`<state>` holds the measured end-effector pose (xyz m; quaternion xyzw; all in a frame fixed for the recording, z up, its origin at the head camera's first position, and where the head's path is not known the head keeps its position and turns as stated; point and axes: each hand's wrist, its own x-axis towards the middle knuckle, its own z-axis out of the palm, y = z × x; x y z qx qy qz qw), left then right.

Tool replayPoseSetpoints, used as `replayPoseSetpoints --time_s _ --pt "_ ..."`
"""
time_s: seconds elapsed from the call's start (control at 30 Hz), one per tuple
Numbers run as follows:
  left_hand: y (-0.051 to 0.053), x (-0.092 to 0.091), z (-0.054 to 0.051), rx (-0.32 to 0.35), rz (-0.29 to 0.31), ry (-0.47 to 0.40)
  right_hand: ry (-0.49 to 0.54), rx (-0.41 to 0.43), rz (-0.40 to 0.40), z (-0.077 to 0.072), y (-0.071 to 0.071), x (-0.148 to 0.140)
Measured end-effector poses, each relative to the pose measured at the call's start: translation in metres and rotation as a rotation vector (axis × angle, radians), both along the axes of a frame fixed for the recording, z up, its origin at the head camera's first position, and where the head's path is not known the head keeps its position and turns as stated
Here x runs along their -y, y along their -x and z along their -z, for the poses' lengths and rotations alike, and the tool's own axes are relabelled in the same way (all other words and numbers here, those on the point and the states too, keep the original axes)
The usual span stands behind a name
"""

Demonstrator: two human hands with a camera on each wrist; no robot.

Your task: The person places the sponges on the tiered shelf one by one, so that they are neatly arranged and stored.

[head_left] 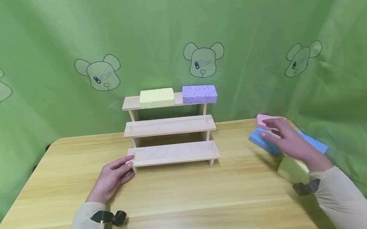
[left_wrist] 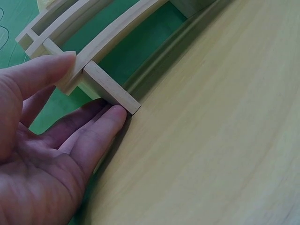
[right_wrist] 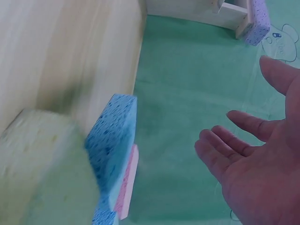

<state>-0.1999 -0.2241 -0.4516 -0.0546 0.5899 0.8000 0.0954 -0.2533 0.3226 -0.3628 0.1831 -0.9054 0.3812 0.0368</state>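
Sleeves: pale cloth is worn on both arms, the right sleeve (head_left: 343, 197) and the left sleeve (head_left: 86, 223) seen at the bottom of the head view.
Left grip (head_left: 111, 176): the wooden rack (head_left: 168, 126) is pinched at the left end of its lowest step, thumb on top, fingers at the leg (left_wrist: 112, 88) below.
Rack: three tiers are stood on the desk (head_left: 189, 201), to the right of the left grip.
Right grip (head_left: 289, 139): nothing is held; thumb and fingers are spread, apart from the sponges.
Loose sponges: a blue sponge (head_left: 262, 141), a pink sponge (head_left: 265, 119) behind it and a yellow sponge (head_left: 290, 171) nearer the sleeve are seen beneath and around the right grip.
Top step: a pale yellow block (head_left: 157, 98) is placed left of a purple sponge (head_left: 199, 94), a narrow gap between.
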Motion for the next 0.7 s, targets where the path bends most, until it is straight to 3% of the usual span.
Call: replayPoseSetpoints --time_s 0.27,0.5,0.7 --pt "0.001 -0.001 0.000 0.000 -0.004 -0.008 -0.043 -0.022 0.014 0.009 0.000 -0.014" --pt "0.001 0.000 0.002 0.004 -0.006 -0.002 -0.161 -0.012 0.046 0.011 -0.002 -0.023" --pt "0.001 -0.001 0.001 0.001 -0.006 -0.007 -0.134 -0.009 -0.006 0.019 0.003 -0.030"
